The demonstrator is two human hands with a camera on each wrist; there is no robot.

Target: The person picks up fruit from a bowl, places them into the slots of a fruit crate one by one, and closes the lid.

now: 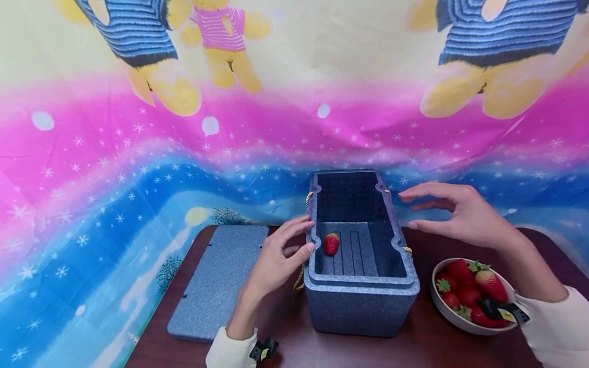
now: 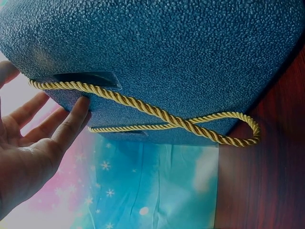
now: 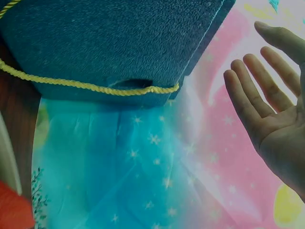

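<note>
A deep grey-blue foam box [image 1: 361, 312] stands uncovered on the table, one strawberry [image 1: 331, 244] lying on its grooved floor near the left wall. My left hand [image 1: 278, 255] rests against the box's left rim with fingers extended. In the left wrist view its fingertips touch the speckled side beside a twisted gold cord [image 2: 157, 112]. My right hand [image 1: 465, 214] is raised in the air to the right of the box, fingers apart and holding nothing. Below it sits a white bowl [image 1: 442, 306] of several strawberries [image 1: 469, 296], partly covered by the right wrist.
A flat grey foam lid [image 1: 221, 276] lies on the dark wooden table [image 1: 285, 317] left of the box. Behind the table hangs a colourful cloth [image 1: 257, 133] with bears and snowflakes. Another gold cord [image 3: 90, 87] runs along the box's right side.
</note>
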